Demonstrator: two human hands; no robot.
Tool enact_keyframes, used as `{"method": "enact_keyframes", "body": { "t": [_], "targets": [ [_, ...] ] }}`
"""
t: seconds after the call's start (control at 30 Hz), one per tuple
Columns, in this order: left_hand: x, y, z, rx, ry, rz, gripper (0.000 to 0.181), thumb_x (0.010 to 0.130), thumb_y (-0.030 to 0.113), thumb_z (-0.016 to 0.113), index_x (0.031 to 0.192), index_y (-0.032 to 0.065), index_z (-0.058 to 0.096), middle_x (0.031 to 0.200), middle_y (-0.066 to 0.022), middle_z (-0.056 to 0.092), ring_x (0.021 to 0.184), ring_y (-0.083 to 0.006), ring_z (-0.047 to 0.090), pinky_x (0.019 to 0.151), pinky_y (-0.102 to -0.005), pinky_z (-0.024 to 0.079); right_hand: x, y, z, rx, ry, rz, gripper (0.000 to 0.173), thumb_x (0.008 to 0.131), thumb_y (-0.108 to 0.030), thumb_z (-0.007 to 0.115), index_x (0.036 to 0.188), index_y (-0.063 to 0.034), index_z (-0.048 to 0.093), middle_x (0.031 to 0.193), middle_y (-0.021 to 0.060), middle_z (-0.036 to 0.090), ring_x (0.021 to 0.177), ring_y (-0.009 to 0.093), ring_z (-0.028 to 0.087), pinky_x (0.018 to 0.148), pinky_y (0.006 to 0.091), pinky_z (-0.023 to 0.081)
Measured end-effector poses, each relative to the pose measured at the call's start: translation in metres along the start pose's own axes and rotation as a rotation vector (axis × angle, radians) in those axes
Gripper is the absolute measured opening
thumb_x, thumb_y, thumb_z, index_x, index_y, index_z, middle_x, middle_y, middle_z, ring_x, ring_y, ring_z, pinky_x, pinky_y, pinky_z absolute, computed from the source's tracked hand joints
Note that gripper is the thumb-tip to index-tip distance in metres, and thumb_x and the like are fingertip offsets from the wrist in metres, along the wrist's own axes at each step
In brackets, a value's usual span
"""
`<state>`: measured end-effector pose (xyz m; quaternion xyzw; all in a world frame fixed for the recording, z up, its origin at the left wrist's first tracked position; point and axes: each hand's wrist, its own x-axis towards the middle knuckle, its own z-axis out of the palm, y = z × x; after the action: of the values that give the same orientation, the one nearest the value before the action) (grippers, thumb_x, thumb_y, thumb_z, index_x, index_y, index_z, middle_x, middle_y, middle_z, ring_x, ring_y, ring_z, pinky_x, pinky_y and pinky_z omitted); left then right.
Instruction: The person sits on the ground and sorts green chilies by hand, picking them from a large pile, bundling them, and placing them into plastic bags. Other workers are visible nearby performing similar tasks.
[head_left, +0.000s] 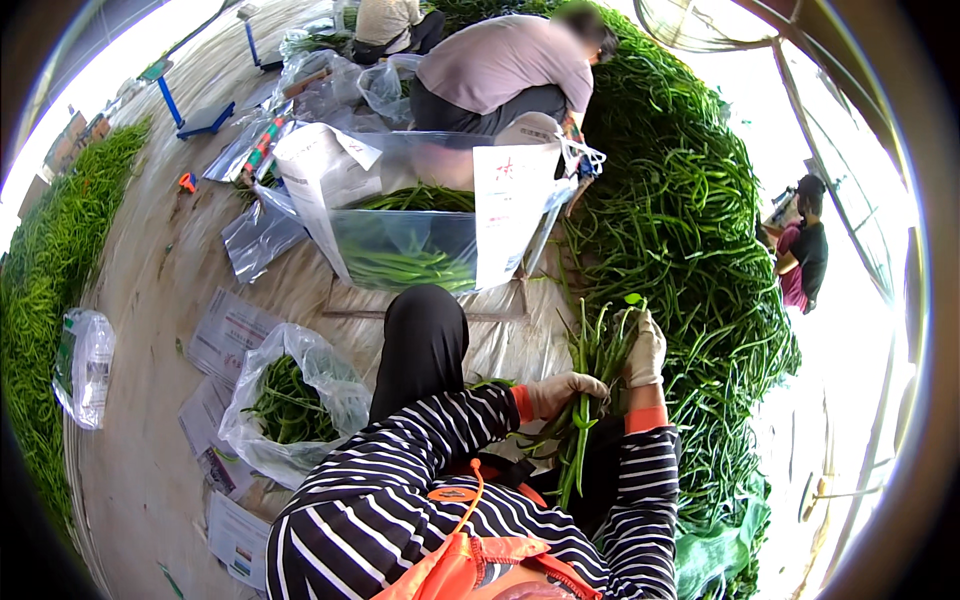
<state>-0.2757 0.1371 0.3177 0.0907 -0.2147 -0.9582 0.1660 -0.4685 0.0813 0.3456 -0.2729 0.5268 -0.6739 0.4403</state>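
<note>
A loose bunch of long green chili peppers (583, 427) is held in front of my lap, its pods lying lengthwise. My left hand (564, 393), in a pale glove, closes around the bunch from the left. My right hand (645, 351), gloved too, grips the bunch's right side near the upper end, where a small green leaf (635, 298) sticks out. Glove and pods hide some of the fingers. Right beside the right hand rises a large heap of green chili peppers (675, 195). Beyond my knee stands a clear plastic-lined packing frame (405, 229) with peppers inside and printed paper sheets along its sides.
An open plastic bag (337, 390) of peppers sits left of my knee, by printed sheets (232, 334). A person (495, 71) crouches behind the frame. Farther left are a blue platform scale (206, 120), an orange tape dispenser (187, 182) and another pepper heap (45, 315).
</note>
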Motion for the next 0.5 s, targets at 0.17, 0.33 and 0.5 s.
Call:
{"method": "enact_keyframes", "body": {
  "t": [0.17,0.33,0.5],
  "targets": [
    [-0.01,0.012,-0.007,0.096,0.056,0.069,0.025,0.09,0.017,0.063,0.106,-0.0018,0.066,0.091,-0.0075,0.07,0.08,-0.0165,0.068,0.077,-0.0297,0.055,-0.001,-0.01,0.019,0.122,0.127,0.033,0.031,0.102,-0.029,0.055,0.108,-0.0003,0.065,0.088,0.0085,0.07,0.08,0.022,0.069,0.078,0.0368,0.059],
    [-0.027,0.016,0.006,0.184,0.051,0.126,0.024,0.087,0.018,0.066,0.102,0.0004,0.069,0.09,-0.0066,0.07,0.077,-0.0154,0.066,0.074,-0.0292,0.054,0.041,-0.031,-0.023,0.432,0.173,0.073,0.021,0.102,-0.025,0.053,0.098,-0.0062,0.06,0.054,-0.0066,0.032,0.047,0.009,0.035,0.066,0.0345,0.051],
    [-0.05,0.078,0.008,0.252,0.115,0.351,0.023,0.09,0.015,0.062,0.106,-0.0008,0.067,0.1,-0.0071,0.069,0.09,-0.016,0.066,0.085,-0.0308,0.053,0.067,-0.07,-0.071,0.577,0.154,-0.054,0.028,0.107,-0.023,0.037,0.109,-0.006,0.059,0.054,-0.008,0.026,0.044,0.007,0.029,0.068,0.0305,0.053]
  ]
}}
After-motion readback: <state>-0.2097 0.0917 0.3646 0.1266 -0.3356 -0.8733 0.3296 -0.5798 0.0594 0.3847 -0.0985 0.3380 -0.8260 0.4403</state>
